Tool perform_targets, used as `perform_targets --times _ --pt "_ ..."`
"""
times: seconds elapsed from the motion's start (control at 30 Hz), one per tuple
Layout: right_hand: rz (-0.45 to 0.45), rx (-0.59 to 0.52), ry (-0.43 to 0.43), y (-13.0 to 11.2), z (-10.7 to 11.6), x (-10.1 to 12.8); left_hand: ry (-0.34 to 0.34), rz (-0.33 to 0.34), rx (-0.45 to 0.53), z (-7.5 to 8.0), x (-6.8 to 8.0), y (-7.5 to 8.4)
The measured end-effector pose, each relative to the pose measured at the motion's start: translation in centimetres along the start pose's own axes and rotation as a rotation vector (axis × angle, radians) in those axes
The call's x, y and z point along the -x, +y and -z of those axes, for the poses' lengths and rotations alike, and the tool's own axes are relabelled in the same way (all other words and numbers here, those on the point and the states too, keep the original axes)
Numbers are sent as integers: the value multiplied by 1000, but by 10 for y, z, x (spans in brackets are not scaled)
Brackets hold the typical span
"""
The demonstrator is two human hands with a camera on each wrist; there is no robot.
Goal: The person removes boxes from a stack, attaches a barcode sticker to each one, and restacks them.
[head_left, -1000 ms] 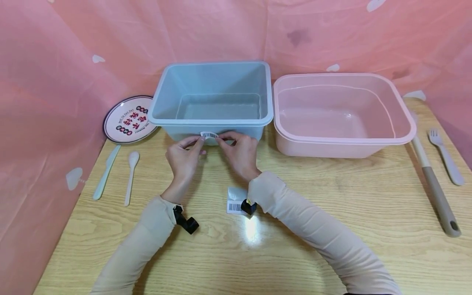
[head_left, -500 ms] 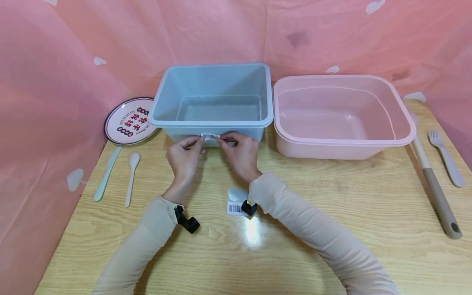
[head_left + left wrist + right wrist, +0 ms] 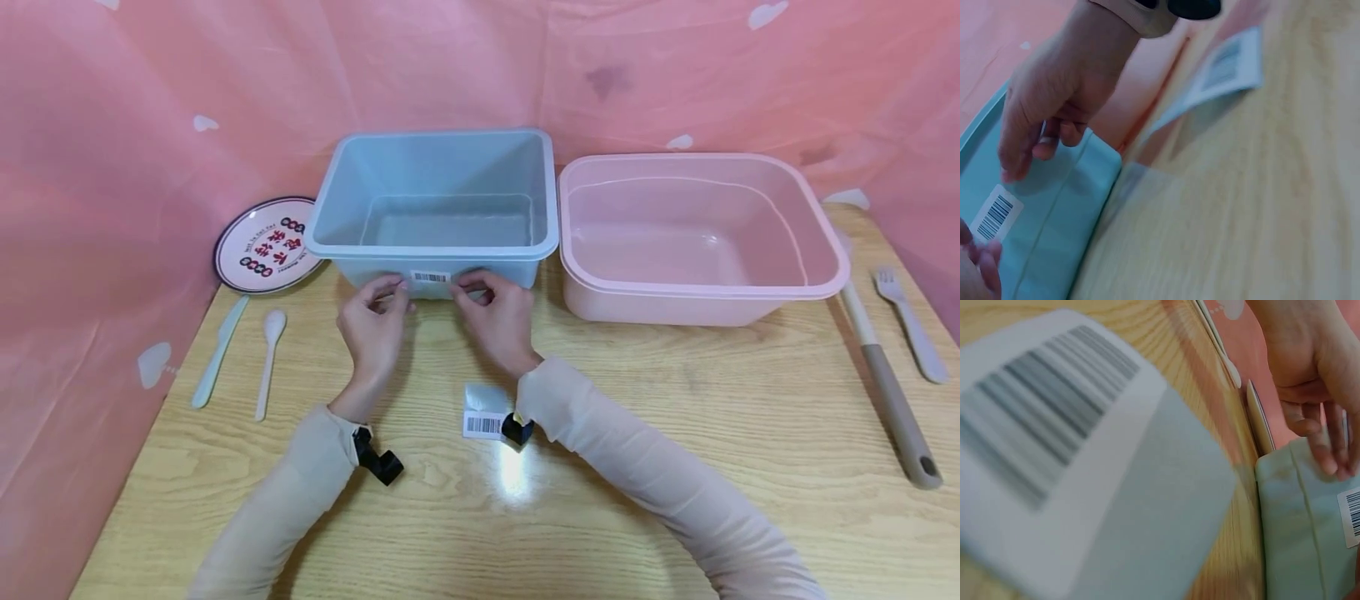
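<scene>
A blue plastic bin (image 3: 352, 248) stands at the back of the wooden table. A white barcode sticker (image 3: 430, 277) lies flat on its front wall, also seen as the sticker (image 3: 994, 215) and the sticker (image 3: 1352, 515). My left hand (image 3: 393, 293) hovers just left of it with loosely curled fingers that hold nothing. My right hand (image 3: 472, 287) hovers just right of it, fingers (image 3: 1019, 156) loosely curled and off the sticker. A sticker backing sheet (image 3: 483, 412) with another barcode lies on the table between my forearms.
A pink bin (image 3: 705, 287) stands right of the blue one. A printed plate (image 3: 262, 246), pale knife (image 3: 217, 350) and spoon (image 3: 266, 358) lie at the left. A long-handled utensil (image 3: 888, 392) and fork (image 3: 907, 321) lie at the right. Pink sheeting walls the table in.
Both hands let go of the sticker's ends and drew back slightly. The sticker now sits flat on the blue bin's front wall.
</scene>
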State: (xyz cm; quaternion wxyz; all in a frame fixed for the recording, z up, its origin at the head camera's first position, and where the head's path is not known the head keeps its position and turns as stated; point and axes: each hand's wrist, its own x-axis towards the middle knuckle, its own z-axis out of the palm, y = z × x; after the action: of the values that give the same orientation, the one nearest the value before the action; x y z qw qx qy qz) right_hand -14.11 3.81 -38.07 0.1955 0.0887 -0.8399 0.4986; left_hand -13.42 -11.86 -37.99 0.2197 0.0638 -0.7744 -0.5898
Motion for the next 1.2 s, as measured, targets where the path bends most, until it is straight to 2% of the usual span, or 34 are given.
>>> perform_targets --times 0.1,0.23,0.33,0.43,0.47,0.57,0.67,0.83,1.0,1.2 --pt "57 -35 -45 1 3 2 -63 -77 42 2 3 0" --pt "110 -71 -172 0 2 2 -176 -142 36 3 3 1" --pt "111 -82 -238 -1 -1 2 -255 -147 3 3 0 2" --pt "85 -79 -271 -1 -5 1 -307 -137 -31 4 1 17" --pt "72 -77 -279 -2 -6 0 -320 -132 -31 4 0 16" --pt "35 -73 -300 -2 -7 -1 -343 -122 -38 3 -3 14" --pt "4 -74 -326 0 -8 -1 -356 -108 -35 1 -9 -5" --pt "-20 -71 -369 1 -7 -1 -377 -108 -50 0 -7 -6" --pt "-24 -89 -374 -1 -2 -2 -369 -119 -51 -1 -6 -4" --pt "-29 -46 -412 6 3 -2 -359 -58 24 -2 -7 -7"
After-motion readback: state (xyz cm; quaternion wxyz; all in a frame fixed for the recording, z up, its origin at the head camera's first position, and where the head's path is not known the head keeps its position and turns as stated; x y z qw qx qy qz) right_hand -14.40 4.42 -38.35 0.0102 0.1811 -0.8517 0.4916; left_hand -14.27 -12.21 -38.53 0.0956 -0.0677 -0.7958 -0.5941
